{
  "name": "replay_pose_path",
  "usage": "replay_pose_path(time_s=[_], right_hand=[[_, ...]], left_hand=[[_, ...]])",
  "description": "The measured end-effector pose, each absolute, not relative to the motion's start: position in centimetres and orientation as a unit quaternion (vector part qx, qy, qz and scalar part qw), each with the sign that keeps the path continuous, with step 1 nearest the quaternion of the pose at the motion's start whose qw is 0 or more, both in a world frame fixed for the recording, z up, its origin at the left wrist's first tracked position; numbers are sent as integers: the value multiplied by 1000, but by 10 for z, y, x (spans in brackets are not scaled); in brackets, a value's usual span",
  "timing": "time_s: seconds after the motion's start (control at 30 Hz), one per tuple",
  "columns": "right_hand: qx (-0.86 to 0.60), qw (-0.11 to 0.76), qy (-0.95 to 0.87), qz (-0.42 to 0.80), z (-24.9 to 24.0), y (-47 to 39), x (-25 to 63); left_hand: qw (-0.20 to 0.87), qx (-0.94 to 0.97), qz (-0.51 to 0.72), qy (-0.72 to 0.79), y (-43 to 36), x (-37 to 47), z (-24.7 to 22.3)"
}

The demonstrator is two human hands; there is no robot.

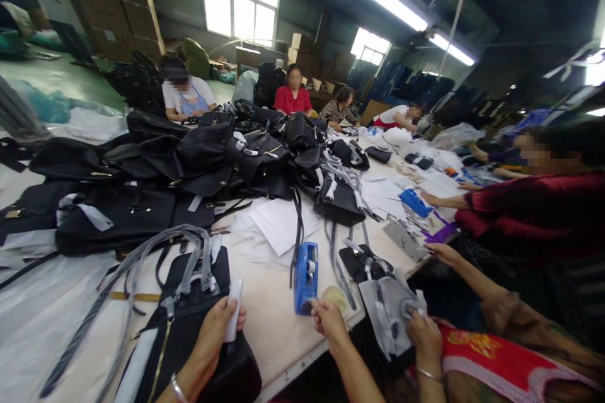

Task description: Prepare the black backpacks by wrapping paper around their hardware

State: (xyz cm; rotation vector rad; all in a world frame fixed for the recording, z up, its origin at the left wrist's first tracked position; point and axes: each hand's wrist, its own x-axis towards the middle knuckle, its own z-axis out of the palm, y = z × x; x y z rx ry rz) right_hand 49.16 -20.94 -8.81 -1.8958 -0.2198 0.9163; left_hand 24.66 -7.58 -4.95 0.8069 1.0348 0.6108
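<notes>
My left hand (218,322), with a bangle at its wrist, is closed round a white wrapped strip (234,308) above a black bag (208,359). That bag lies on the table at the lower left, with a gold zip and plastic-wrapped straps (135,277). My right hand (328,321) is pinched at the near end of a blue tape dispenser (306,280); what its fingertips hold is too small to make out. A roll of tape (335,298) lies just beyond that hand.
Black bags (198,151) are heaped across the table's far left. White sheets (278,223) lie mid-table. At the right, a co-worker's hand (425,334) touches a partly wrapped bag (385,308). Another blue dispenser (416,203) is farther off. Several people sit around.
</notes>
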Motion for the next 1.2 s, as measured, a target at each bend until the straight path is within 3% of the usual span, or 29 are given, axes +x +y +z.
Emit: replay_pose_path(time_s=[0.27, 0.47, 0.7, 0.93, 1.2], right_hand=[[-765, 517, -43, 383, -103, -220, 480], [-801, 476, -90, 351, -104, -220, 482], [-834, 387, -241, 309, -84, -226, 473], [-648, 428, -457, 433, -19, -148, 407], [-596, 306, -638, 381, -2, -107, 391]], left_hand=[[758, 366, 279, 462, -75, 245, -47], [762, 363, 271, 462, -73, 245, -45], [768, 350, 302, 444, -75, 244, -46], [770, 369, 299, 426, -75, 248, -60], [786, 396, 261, 395, -72, 241, -51]])
